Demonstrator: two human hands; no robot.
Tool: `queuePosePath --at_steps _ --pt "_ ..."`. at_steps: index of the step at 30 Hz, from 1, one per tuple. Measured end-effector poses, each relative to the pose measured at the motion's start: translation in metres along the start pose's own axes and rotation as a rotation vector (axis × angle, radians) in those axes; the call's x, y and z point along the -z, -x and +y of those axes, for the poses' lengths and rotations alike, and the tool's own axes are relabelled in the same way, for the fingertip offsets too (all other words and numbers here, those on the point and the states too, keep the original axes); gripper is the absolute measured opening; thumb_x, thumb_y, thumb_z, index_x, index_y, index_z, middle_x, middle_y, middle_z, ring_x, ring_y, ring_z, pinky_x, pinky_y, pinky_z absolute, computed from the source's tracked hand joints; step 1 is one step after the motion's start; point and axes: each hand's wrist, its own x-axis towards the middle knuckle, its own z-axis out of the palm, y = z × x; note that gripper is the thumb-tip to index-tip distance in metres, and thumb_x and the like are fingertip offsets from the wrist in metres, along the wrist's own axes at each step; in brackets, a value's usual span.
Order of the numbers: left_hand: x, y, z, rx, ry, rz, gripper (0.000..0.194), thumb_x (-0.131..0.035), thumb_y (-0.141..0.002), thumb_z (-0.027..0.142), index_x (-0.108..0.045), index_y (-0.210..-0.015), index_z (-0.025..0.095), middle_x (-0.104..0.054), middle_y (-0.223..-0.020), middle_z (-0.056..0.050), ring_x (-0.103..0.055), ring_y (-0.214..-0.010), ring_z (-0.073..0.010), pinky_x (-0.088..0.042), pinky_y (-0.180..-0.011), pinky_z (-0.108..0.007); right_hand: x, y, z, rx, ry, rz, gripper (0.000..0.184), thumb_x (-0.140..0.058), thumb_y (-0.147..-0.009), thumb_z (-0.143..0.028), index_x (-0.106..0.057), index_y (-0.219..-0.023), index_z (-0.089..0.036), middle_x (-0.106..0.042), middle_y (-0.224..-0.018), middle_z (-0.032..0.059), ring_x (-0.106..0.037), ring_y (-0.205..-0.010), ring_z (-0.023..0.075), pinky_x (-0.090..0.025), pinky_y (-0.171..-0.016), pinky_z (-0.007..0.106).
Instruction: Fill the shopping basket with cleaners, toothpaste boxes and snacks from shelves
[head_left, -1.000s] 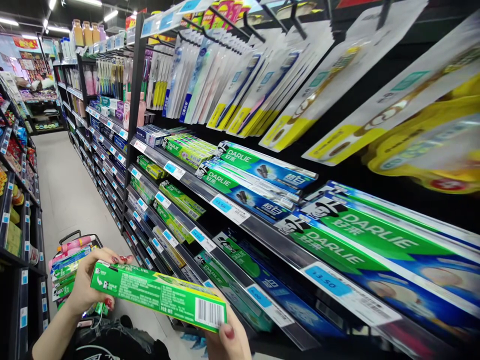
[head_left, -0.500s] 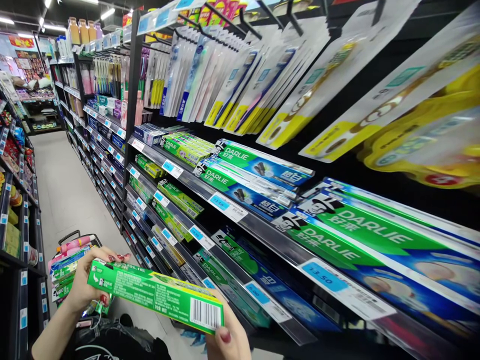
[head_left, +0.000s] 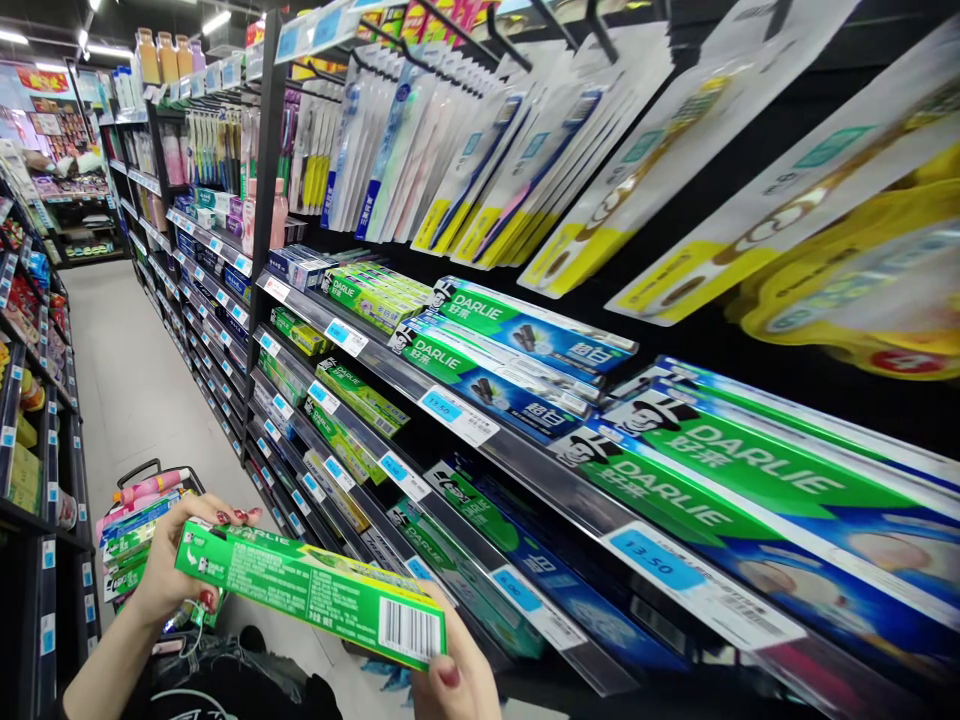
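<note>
A long green toothpaste box with a barcode at its near end lies level between my two hands at the lower left. My left hand wraps its far end, fingers curled over the top edge. The near end rests in my right hand, thumb pressed just under the barcode. Below the box stands a shopping basket holding several toothpaste boxes and a pink tube.
Black shelves full of green and blue toothpaste boxes with blue price tags run along the right. Toothbrush packs hang on hooks above them. The aisle floor stretches away on the left, with another shelf rack at its left edge.
The box and both hands have stayed almost still; the view has shifted only slightly.
</note>
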Motion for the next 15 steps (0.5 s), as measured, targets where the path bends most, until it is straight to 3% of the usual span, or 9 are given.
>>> queuePosePath --at_steps 10,15 --pt "-0.009 0.000 0.011 -0.026 -0.144 -0.022 0.048 -0.090 -0.055 0.035 -0.070 -0.098 0.026 -0.071 -0.095 -0.003 -0.069 -0.096 -0.0226 -0.051 -0.100 -0.040 0.009 -0.007 0.019 -0.072 -0.052 0.099 0.061 -0.065 -0.070 -0.068 -0.068 -0.110 -0.023 -0.070 -0.111 0.0107 -0.060 -0.110 0.0347 -0.050 -0.089 0.042" --pt "-0.014 0.003 0.018 -0.053 -0.301 -0.020 0.048 -0.088 -0.057 0.039 -0.068 -0.100 0.028 -0.070 -0.095 -0.003 -0.066 -0.092 -0.0220 -0.056 -0.089 -0.037 -0.002 -0.013 0.005 0.004 -0.040 -0.050 0.053 -0.059 -0.077 -0.064 -0.068 -0.104 -0.020 -0.072 -0.096 0.0115 -0.064 -0.094 0.0340 -0.052 -0.074 0.041"
